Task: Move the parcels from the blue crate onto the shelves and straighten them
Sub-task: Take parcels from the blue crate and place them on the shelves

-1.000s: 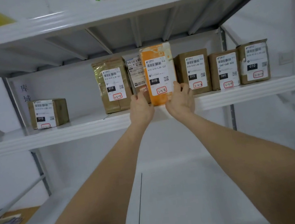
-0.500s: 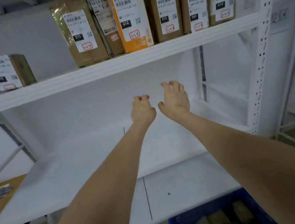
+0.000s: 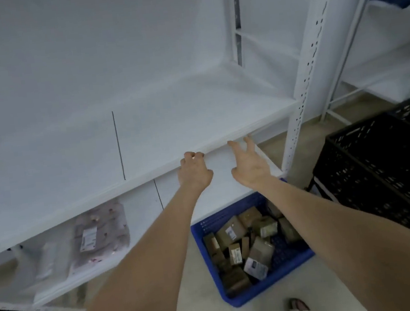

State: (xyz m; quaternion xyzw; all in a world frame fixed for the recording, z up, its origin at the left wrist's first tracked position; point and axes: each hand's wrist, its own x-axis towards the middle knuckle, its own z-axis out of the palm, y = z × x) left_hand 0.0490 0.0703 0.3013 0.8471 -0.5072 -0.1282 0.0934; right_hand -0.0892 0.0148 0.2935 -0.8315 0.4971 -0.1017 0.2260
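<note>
The blue crate point(image 3: 288, 278) stands on the floor under the lowest shelf, holding several brown cardboard parcels point(image 3: 230, 231), one with a white label facing up. Both arms stretch forward above it. My left hand point(image 3: 194, 173) hangs in front of the white shelf's front edge point(image 3: 149, 173) with its fingers loosely curled, holding nothing. My right hand point(image 3: 250, 165) is beside it with fingers spread and straight, also holding nothing. The shelf with the standing parcels is out of view above.
A black slatted crate point(image 3: 386, 169) stands on the floor at the right, beside the white perforated upright point(image 3: 304, 86). Flat plastic-wrapped packets point(image 3: 100, 235) lie on the bottom shelf at the left. A shoe point(image 3: 299, 310) shows at the bottom edge. Another rack stands at far right.
My hands let go of the orange parcel on the upper shelf and came down. The view has tilted down, so the blue crate and floor now show.
</note>
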